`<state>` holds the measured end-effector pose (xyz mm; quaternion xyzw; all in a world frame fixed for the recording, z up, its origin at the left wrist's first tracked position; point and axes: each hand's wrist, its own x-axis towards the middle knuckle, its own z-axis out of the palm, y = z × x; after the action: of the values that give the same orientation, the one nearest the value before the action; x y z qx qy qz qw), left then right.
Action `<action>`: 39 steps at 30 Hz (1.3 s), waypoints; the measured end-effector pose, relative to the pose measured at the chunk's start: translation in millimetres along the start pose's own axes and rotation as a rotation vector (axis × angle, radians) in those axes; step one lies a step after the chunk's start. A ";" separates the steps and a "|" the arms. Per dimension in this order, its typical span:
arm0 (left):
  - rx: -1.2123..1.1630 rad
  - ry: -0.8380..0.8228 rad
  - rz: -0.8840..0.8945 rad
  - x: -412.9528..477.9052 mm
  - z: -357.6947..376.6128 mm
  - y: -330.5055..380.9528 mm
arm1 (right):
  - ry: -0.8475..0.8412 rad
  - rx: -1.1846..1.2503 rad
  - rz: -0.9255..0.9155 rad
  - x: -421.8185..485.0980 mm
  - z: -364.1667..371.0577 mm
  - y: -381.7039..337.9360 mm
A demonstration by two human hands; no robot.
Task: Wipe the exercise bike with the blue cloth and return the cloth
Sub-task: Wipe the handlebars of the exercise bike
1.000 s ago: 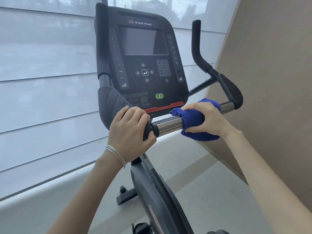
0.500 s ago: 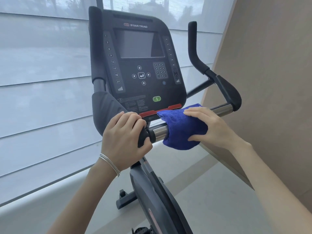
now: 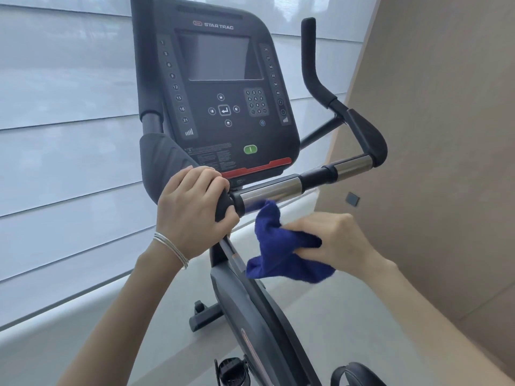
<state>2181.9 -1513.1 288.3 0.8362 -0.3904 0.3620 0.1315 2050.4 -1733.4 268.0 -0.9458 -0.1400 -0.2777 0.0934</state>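
Open floor (image 3: pixel 348 316) right of bike frame (image 3: pixel 250 310).

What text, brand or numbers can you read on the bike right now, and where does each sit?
"STAR TRAC": brand, top of the console.
"1 3 6 9 12 15 18 21": left button column.
Right button column: numbers too blurred to read surely.
Digits "1" to "9" and "0": keypad.
Fine print beside the green button: too small to read.

The console (image 3: pixel 223 96) fills the upper centre of the frame, with the handlebar (image 3: pixel 281 188) crossing below it. The left hand (image 3: pixel 192 210) sits on the bar's left end; the right hand (image 3: pixel 331 240) is lower right, with the cloth (image 3: pixel 281 254) under the bar, apparently not touching it.
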 end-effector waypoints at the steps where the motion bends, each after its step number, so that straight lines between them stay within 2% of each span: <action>1: 0.004 0.007 0.002 -0.1 0.2 -0.4 | 0.006 0.010 0.025 -3.6 5.9 -4.9; 4: 0.011 0.013 -0.001 -0.6 0.1 -0.4 | 0.078 -0.041 0.023 -4.0 27.9 -14.4; 7: 0.010 -0.011 -0.002 -0.8 -1.2 0.1 | 0.229 -0.135 0.018 10.9 44.0 -16.9; 9: 0.003 -0.025 -0.006 -0.6 -2.5 0.5 | 0.350 -0.145 0.052 21.6 50.5 -17.0; 12: -0.004 -0.037 -0.007 -0.4 -3.8 0.4 | 0.429 -0.129 0.084 24.7 56.6 -12.6; 19: -0.001 -0.064 -0.034 -0.6 -3.2 2.9 | 0.545 -0.164 0.364 10.4 59.4 16.4; 25: -0.024 -0.075 -0.030 -0.2 -6.2 2.6 | 0.582 -0.146 0.197 28.7 81.0 -6.6; 28: -0.023 -0.095 -0.010 -1.0 -6.4 0.2 | 0.577 -0.108 0.206 27.6 78.4 -7.8; 31: -0.025 -0.109 0.001 -1.3 -7.2 -1.0 | 0.552 -0.082 0.362 13.1 61.0 8.2; 35: -0.042 -0.179 -0.004 0.0 -12.5 -0.1 | 0.595 0.042 0.721 -2.0 23.7 25.3; 39: -0.047 -0.262 0.024 8.6 -15.1 5.3 | 0.581 0.031 0.838 -21.1 -15.9 33.8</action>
<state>2174.0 -1513.8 304.6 0.8682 -0.4227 0.2421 0.0946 2036.2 -1773.8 266.3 -0.8029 0.2788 -0.4660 0.2459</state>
